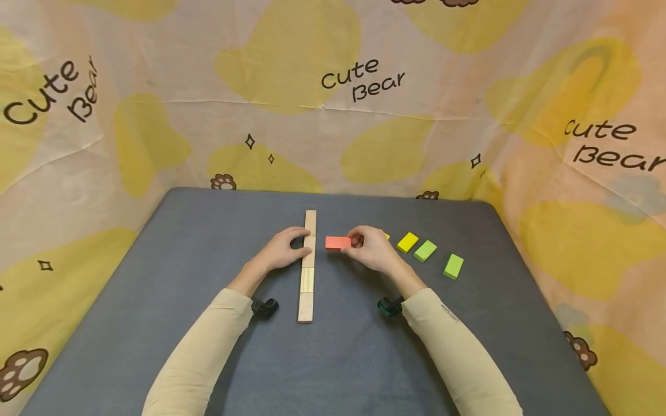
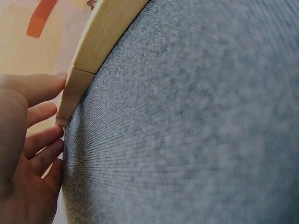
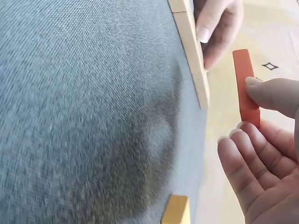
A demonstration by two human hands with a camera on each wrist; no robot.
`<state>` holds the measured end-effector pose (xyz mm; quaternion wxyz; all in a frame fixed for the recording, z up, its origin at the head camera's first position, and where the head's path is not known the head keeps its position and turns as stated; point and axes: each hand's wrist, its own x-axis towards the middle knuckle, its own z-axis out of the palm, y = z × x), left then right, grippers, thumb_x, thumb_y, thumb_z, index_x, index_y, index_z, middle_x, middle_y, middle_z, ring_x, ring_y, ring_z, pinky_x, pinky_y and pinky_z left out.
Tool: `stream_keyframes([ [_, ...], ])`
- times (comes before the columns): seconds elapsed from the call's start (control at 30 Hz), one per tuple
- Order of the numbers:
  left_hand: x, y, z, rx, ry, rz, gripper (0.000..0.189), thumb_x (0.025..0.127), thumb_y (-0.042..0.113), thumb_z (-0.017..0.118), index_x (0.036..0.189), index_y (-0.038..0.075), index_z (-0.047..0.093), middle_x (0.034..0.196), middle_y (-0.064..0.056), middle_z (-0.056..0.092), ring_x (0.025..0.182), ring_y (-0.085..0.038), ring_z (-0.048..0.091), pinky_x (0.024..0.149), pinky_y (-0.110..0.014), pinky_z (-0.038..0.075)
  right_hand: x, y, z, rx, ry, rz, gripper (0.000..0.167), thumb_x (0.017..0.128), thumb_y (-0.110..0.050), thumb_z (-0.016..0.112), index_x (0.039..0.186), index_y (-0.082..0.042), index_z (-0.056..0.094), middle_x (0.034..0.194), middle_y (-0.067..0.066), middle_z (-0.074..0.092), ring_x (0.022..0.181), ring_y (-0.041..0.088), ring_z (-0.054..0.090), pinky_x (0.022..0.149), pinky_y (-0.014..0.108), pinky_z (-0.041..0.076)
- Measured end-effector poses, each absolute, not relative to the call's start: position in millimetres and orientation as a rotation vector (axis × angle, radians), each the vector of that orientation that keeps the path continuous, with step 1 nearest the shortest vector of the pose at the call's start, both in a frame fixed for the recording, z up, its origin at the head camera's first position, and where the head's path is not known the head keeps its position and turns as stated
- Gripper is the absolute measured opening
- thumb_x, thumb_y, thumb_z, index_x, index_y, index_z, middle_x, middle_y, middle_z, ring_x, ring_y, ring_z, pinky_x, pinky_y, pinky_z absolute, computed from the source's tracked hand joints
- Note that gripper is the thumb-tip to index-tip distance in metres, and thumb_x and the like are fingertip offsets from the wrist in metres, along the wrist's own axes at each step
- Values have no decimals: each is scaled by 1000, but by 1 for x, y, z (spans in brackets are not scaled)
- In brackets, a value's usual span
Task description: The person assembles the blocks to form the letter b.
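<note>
A straight line of plain wooden blocks [image 1: 307, 279] runs front to back on the grey table. My left hand [image 1: 282, 249] rests against its left side, thumb and fingertips touching the wood with the fingers fairly straight. To the right of that line, a red block [image 1: 337, 242] is pinched between the thumb and fingers of my right hand [image 1: 373, 249]. The right wrist view shows this red block [image 3: 245, 86] held up off the table, apart from the wooden blocks [image 3: 191, 51].
Right of my right hand lie a yellow block [image 1: 407, 242] and two green blocks, one green block [image 1: 425, 251] close to it and another green block [image 1: 454, 266] farther out. A second yellow block [image 1: 387, 236] is mostly hidden behind the right hand. Printed cloth walls [image 1: 291, 127] surround the table.
</note>
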<state>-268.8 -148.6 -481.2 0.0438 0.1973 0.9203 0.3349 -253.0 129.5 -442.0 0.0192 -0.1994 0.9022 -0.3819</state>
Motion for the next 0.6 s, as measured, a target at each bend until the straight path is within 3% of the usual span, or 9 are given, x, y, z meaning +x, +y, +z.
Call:
stream_keyframes([
  [0.6,-266,-148,-480,575,2809,1023,57,98,33,68,147,6,54,151,-17,49,142,-37,42,116,-55,33,-260,109,-461,-537,2740,-1080,35,87,-25,82,112,-3,71,89,4,64,71,17,57,66,29,50],
])
